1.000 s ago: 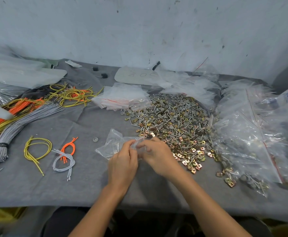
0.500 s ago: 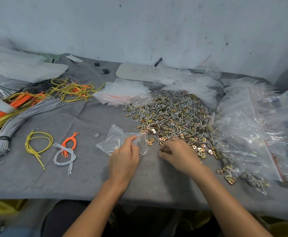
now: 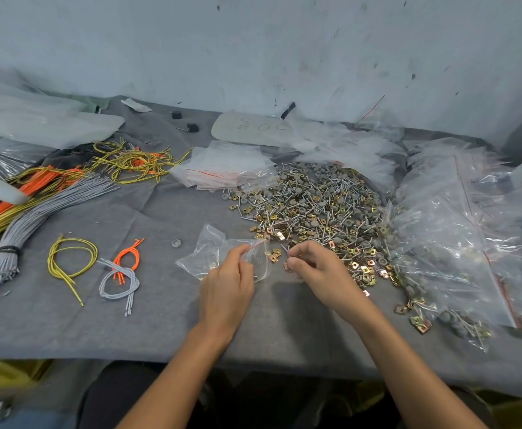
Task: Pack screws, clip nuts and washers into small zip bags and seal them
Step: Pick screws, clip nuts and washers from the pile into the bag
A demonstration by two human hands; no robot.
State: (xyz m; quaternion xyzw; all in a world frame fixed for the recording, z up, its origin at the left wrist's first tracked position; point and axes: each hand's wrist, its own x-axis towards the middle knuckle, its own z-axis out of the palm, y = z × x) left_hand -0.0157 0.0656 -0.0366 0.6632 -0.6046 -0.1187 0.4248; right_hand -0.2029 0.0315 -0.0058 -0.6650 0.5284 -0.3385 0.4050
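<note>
Zip bag [image 3: 219, 258] on worktop [image 3: 129, 320], just left of loose pile [image 3: 315, 205] of screws, clip nuts and washers. Film thin, limp, slippery, near weightless; best grip is stiffer red zip lip, mouth kept gaping. Left hand [image 3: 227, 289] does that, fingers pinching lip. Right hand [image 3: 318, 270] at pile's near edge, fingers curled tight on hardware pieces [image 3: 287, 266]: small, hard, slip-prone; which ones, cannot tell. Second ago both hands worked bag; half second ago right hand lay low on pile, now lifted.
</note>
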